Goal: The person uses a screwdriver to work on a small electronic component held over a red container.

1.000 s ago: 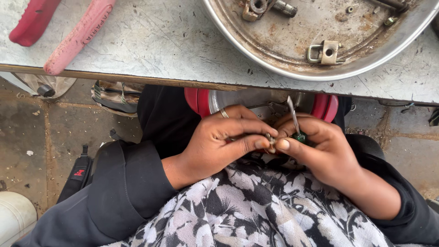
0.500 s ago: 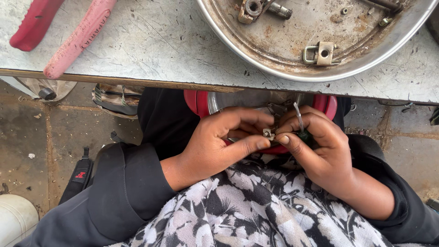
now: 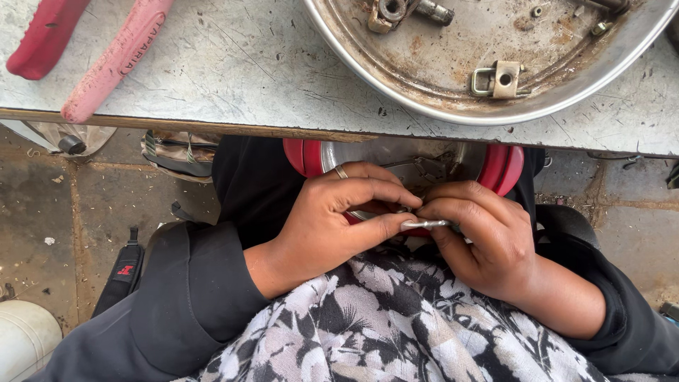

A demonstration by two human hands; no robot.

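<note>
I see left hand (image 3: 322,226) and right hand (image 3: 488,244) fingers pinching a thin metal pin (image 3: 426,224) below the desk (image 3: 233,64); likely stiff, light, slippery — grip mid-shaft.

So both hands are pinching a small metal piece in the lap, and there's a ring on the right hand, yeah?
Not quite. The head view shows the ring on the left hand, not the right hand. Both do pinch the small metal piece over the lap.

Left hand (image 3: 332,226) and right hand (image 3: 488,237) pinch a small metal pin (image 3: 424,225) together
</note>
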